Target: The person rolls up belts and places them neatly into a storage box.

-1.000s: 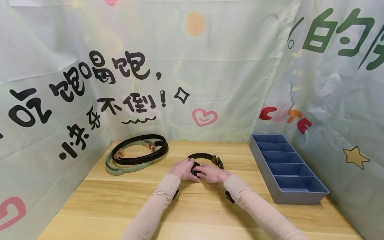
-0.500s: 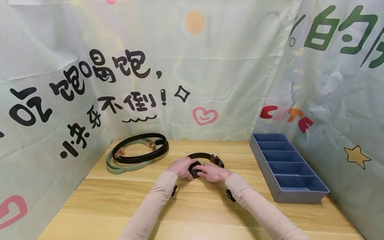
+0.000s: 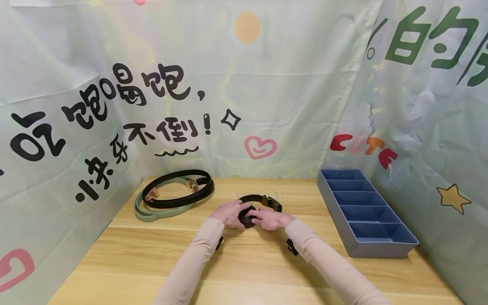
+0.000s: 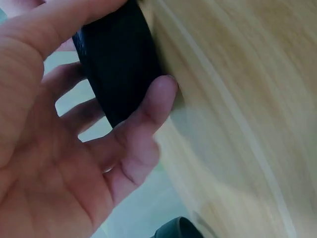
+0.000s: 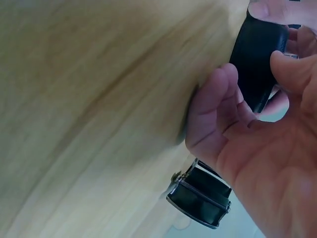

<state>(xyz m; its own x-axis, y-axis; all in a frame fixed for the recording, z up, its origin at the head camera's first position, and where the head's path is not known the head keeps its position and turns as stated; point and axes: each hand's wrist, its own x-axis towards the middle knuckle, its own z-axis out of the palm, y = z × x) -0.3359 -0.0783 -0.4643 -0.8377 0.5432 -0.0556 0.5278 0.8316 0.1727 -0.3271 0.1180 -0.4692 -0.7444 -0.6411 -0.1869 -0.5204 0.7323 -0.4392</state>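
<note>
A black belt lies on the wooden table, part of it wound into a tight coil (image 3: 248, 219) that stands on its edge. My left hand (image 3: 230, 214) curls round the coil's left side; in the left wrist view its thumb and fingers hold the black strap (image 4: 119, 59). From the right, my right hand (image 3: 271, 219) grips the same coil, fingers on its top and side. The belt's loose end arcs behind both hands to a dark metal buckle (image 3: 272, 203), which the right wrist view shows as a boxy buckle (image 5: 200, 196) below the hand.
At the back left, a loosely looped black belt (image 3: 177, 204) lies over a pale green belt (image 3: 146, 217) with a gold-toned buckle. A blue-grey tray (image 3: 373, 250) with several compartments stands on the right. Printed cloth (image 3: 289, 106) walls the table's back and sides.
The buckle end has shifted slightly left and the loose arc looks a little shorter. The coil's top shows more between the hands, which stay nearly in place.
</note>
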